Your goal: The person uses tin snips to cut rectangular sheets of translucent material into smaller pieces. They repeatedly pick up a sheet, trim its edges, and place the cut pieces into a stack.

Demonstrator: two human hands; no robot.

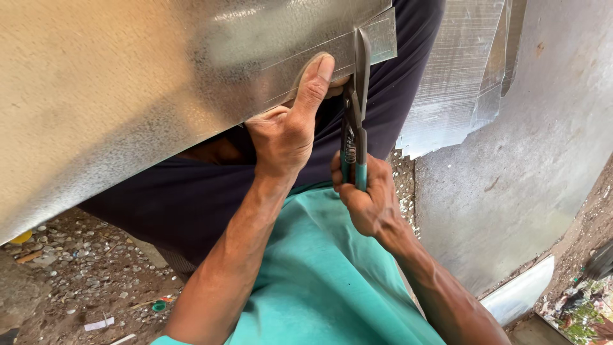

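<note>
Head view: left hand (pixel 284 131) grip pinching metal sheet (pixel 128 96); right hand (pixel 367 195) squeezing teal-handled snips (pixel 354 128).

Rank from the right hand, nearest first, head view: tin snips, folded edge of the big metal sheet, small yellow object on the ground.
From the right hand:
1. Tin snips: handles in its grip.
2. Folded edge of the big metal sheet: above, at the blades.
3. Small yellow object: far left on the ground, under the sheet.
</note>
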